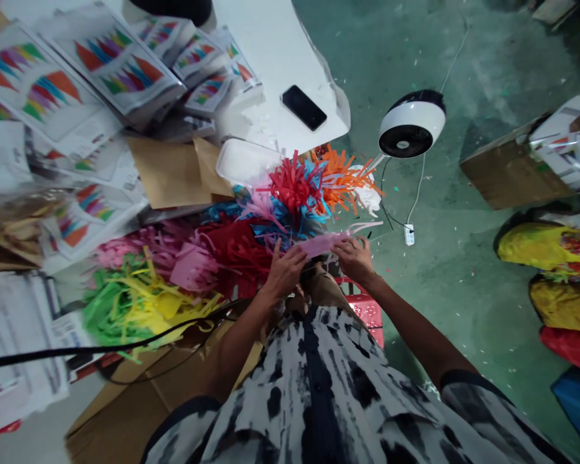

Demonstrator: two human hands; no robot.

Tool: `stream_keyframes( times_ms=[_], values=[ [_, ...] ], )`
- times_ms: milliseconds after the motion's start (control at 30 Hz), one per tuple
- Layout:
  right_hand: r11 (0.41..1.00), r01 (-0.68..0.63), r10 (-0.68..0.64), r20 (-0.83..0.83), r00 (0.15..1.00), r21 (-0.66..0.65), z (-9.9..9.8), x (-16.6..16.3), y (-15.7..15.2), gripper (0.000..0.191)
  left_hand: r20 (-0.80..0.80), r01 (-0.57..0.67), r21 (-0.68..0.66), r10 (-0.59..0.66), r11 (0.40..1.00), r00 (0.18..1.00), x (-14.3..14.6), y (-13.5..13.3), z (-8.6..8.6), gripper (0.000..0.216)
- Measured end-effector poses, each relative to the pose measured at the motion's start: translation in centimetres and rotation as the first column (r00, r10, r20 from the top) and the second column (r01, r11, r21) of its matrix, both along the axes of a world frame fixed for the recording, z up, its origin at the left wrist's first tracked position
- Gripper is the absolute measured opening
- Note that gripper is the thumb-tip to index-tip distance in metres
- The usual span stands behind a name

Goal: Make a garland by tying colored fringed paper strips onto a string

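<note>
A pale pink tissue-paper tassel [318, 245] is stretched between my two hands in front of my body, its loose strips trailing off to the right. My left hand [286, 270] has its fingers closed on the left end, thumb raised. The right end is pinched in my right hand [354, 259], with the fringe coming out past the fingers. Just beyond the hands lies a heap of red tassels [297, 180], with orange tassels [341, 177] beside it. Pink tassels [193, 264] and green and yellow ones [140, 299] spread to the left.
Bagged packs with colored tassel pictures [120, 58] pile up at the left. A phone [303, 107] lies on the white table [270, 38]. A fan [410, 125] stands on the green floor, by a red stool [367, 312]. Cardboard boxes [517, 164] and yellow bags [536, 245] sit at right.
</note>
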State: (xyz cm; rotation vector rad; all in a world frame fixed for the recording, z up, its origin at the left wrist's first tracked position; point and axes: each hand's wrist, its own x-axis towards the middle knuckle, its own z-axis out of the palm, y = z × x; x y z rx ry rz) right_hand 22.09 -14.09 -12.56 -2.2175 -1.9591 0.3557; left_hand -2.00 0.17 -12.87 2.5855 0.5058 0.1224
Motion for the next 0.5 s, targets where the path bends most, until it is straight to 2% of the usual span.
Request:
stream_keyframes(
  times_ms=[133, 233, 333, 400, 500],
  values=[
    [1.000, 0.015, -0.015, -0.009, 1.000, 0.005, 0.2, 1.1, 0.3, 0.036, 0.009, -0.156, 0.045, 0.155, 0.987, 0.988, -2.4, 1.9, 1.2, 0.026],
    [1.000, 0.013, -0.013, -0.022, 1.000, 0.010, 0.3, 1.4, 0.6, 0.033, 0.013, -0.254, 0.097, 0.254, 0.962, 0.967, -1.8, 1.5, 2.3, 0.016],
    [1.000, 0.007, -0.006, -0.022, 1.000, 0.005, 0.5, 1.5, 1.0, 0.027, 0.031, -0.188, 0.082, 0.186, 0.979, 0.982, 1.0, -0.2, 2.5, 0.023],
    [1.000, 0.007, -0.007, -0.015, 1.000, -0.008, 0.8, 1.5, 1.3, 0.024, 0.028, -0.075, 0.034, 0.074, 0.997, 0.997, 3.2, -1.3, 2.0, 0.030],
    [1.000, 0.002, -0.002, -0.002, 1.000, -0.020, 1.4, 1.3, 1.7, 0.021, 0.002, -0.033, 0.034, 0.033, 0.999, 0.999, 5.5, -2.0, 1.0, 0.028]
  ],
)
